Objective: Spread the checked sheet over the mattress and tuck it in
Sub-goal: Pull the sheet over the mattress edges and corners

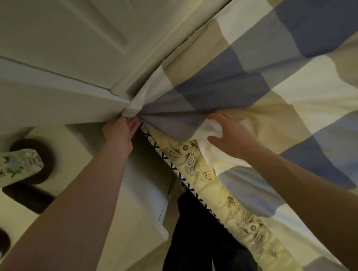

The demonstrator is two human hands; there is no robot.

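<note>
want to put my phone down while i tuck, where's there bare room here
Bare: the checked sheet beyond the right hand, and the cabinet top between the bottle and the mattress side. Crowded: the corner by the white panel, where the left hand presses bunched sheet, and the cabinet's left edge by dark round objects.

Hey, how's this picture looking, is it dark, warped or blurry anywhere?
Head view, dim yellowish light; head view, strong wide-angle warp, white panels and checked sheet fanning out from the corner, forearms ballooning toward the bottom edge; head view, soft shadow bands across the sheet, no glare, detail slightly soft overall.
</note>
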